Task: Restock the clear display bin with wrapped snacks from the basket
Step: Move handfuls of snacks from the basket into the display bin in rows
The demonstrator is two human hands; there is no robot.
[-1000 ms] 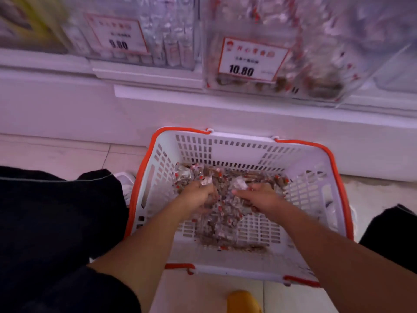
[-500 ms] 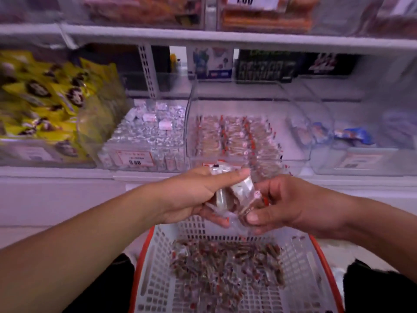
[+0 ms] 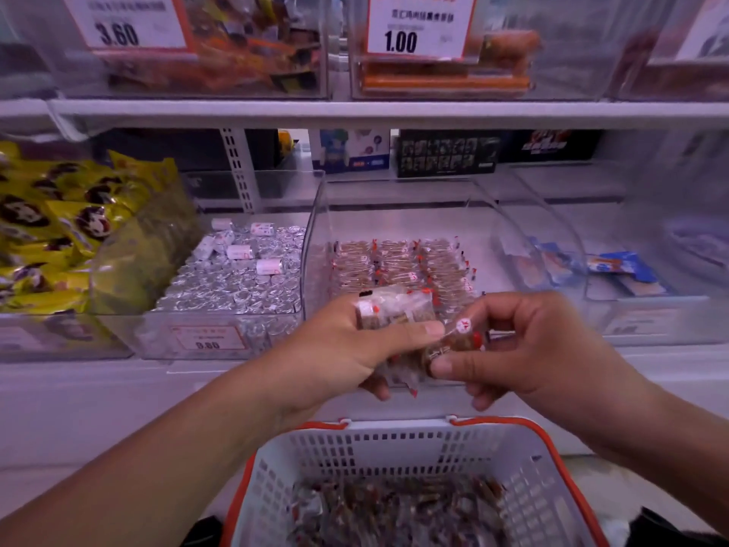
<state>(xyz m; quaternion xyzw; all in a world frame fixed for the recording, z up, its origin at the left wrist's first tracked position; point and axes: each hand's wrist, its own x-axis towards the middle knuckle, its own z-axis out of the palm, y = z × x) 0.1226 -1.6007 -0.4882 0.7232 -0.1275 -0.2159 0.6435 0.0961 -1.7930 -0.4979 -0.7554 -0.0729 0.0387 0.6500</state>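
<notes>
White plastic lattice with an orange rim forms the basket (image 3: 414, 452) at the bottom of the view, and a loose heap of wrapped snacks (image 3: 398, 511) covers its floor: small brown pieces in clear film with red-tipped ends, too many and too blurred to count. Above the basket, two bare hands meet in front of the shelf edge. The left hand (image 3: 343, 349) grips a bundle of the same snacks (image 3: 390, 309), its fingers curled under and its thumb laid flat across the top; the number in the bundle cannot be told. The right hand (image 3: 524, 345) pinches one snack (image 3: 457, 341) between thumb and forefinger, touching the left thumb tip. Just behind the hands stands the clear display bin (image 3: 315, 230), smooth transparent plastic with curved side walls, holding neat rows of the snacks (image 3: 402, 266) across its bottom. Left of it, a bin of silver foil sweets (image 3: 236, 286), then yellow packets (image 3: 59, 238). Farther up, two price cards read 3.60 (image 3: 118, 33) and 1.00 (image 3: 400, 41).
</notes>
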